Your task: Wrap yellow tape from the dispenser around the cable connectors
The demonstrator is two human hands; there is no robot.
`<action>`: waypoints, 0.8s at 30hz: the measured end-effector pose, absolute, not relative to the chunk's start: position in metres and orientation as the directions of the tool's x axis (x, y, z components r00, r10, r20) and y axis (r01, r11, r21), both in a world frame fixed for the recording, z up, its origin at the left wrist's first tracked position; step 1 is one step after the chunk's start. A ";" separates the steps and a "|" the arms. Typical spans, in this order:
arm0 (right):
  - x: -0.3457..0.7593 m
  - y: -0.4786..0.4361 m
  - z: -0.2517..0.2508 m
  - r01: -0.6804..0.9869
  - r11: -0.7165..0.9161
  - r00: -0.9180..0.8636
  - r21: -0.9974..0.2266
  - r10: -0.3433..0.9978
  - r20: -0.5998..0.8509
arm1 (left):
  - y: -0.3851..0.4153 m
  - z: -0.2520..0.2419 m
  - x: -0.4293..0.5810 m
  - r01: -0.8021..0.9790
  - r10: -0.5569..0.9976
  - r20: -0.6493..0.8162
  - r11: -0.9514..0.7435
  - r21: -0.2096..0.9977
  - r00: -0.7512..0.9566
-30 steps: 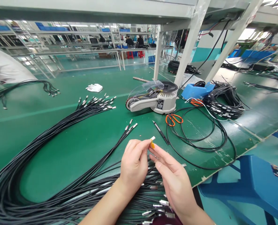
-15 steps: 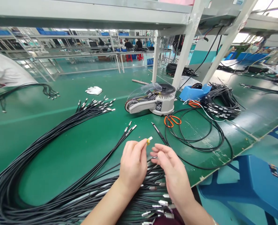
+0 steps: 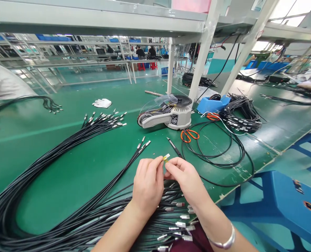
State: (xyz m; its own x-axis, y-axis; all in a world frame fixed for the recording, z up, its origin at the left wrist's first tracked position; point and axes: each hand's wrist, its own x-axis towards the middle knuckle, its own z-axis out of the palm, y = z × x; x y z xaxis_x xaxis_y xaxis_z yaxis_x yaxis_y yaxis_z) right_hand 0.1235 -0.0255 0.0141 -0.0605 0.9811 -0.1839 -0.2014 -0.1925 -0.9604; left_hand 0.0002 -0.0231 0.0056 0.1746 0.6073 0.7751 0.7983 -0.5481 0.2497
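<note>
While the two bare hands meet just above the near part of the green bench mat (image 3: 66, 157), they share one small thing: a silver metal cable end wrapped in yellow tape (image 3: 166, 158). The left hand (image 3: 147, 183) is curled almost shut, with thumb and forefinger pinching the piece from its left side and the other fingers folded under. The right hand (image 3: 185, 178), with a silver bangle (image 3: 225, 241) at the wrist, is likewise drawn in to a fingertip pinch on the right side of the same piece. Holding it at the fingertips, lifted clear of the mat, seems to keep the tiny tip steady and in plain sight.

Directly beneath the hands lies a thick heap of thin black cables with silver metal ends (image 3: 171, 217), their ends turned toward the person, probably for easy reach. Farther off to the right sit a grey tape dispenser (image 3: 168, 113), orange-handled scissors (image 3: 189, 134) and a slim black knife (image 3: 174, 147), near one another.
</note>
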 end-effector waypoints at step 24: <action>0.127 -0.039 0.015 0.167 0.179 0.058 -0.970 0.980 0.191 | -0.024 0.037 -0.001 0.371 0.990 -0.144 0.130 0.919 0.009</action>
